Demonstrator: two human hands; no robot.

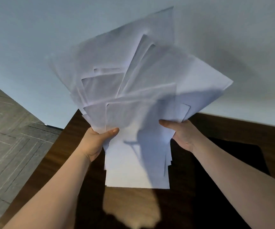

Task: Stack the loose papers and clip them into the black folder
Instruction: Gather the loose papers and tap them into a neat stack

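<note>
Both hands hold a loose bundle of white papers [138, 90] upright over a brown wooden table [130, 205]. The left hand [97, 141] grips the bundle's lower left side, its thumb lying across the front sheet and its fingers closed behind the paper, out of sight. The right hand [181, 134] clamps the lower right side the same way, thumb in front and fingers hidden behind.

The sheets are not squared up. Above the hands they fan out widely, with corners pointing up, left and right, and many overlapping edges show through the thin paper. Below the hands the bundle narrows, and the bottom edges sit close together but stepped, most clearly along the right side. The lowest edge lies at or just above the tabletop; I cannot tell whether it touches.

The black folder [242, 156] lies flat on the table to the right, just beyond the right forearm and near the table's far edge. A pale wall [34, 38] stands behind the table, close behind the fanned tops. A grey patterned floor [9, 138] shows past the table's left edge. The table in front of the bundle is bare wood crossed by dark shadows.
</note>
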